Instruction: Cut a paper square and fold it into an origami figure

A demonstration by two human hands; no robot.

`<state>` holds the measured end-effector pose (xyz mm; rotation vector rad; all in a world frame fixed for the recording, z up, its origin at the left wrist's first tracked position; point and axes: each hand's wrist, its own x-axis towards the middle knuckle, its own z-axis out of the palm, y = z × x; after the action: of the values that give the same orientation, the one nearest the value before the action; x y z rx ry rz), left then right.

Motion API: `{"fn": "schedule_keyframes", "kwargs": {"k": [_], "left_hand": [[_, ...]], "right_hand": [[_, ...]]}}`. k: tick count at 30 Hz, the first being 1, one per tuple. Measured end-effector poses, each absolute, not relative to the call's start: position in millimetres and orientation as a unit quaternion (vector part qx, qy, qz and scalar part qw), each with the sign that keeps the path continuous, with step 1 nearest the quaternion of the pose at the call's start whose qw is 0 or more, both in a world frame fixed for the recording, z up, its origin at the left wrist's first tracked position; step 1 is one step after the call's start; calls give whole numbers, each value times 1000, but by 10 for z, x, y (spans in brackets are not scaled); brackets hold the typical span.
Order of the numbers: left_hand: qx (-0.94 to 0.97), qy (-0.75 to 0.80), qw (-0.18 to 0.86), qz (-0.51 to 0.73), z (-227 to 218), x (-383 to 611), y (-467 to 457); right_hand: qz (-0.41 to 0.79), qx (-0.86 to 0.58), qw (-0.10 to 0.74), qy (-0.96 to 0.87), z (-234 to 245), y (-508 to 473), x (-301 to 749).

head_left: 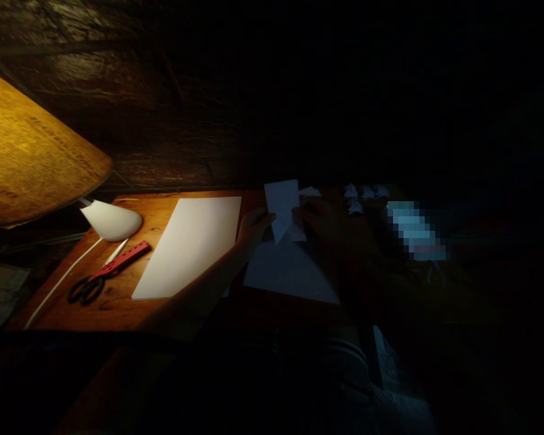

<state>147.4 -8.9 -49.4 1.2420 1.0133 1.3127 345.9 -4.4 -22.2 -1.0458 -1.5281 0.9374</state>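
A partly folded sheet of paper (281,205) is held up over the table, its lower end narrowing to a point. My left hand (256,225) grips its left edge between thumb and fingers. On the opposite side my right hand (315,216) pinches the paper; shadow hides most of those fingers. Beneath both hands lies a flat white sheet (290,272). A stack of white paper (194,248) rests to the left, under lamplight, partly crossed by my left forearm.
At the left stands a lamp with a yellow shade (36,157) and white base (113,220). Black-handled scissors (88,289), a red perforated strip (127,257) and a white pen-like stick (116,252) lie nearby. Several small folded paper pieces (354,205) and a pixelated bright screen (414,229) are at right.
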Motion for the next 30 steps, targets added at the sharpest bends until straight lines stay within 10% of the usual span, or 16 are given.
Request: {"fn": "schedule_keyframes", "kwargs": {"k": [30], "left_hand": [[527,457,401,594,-386,1443,-107]], "right_hand": [[350,-443,545,-620,-227,-113,3389]]}}
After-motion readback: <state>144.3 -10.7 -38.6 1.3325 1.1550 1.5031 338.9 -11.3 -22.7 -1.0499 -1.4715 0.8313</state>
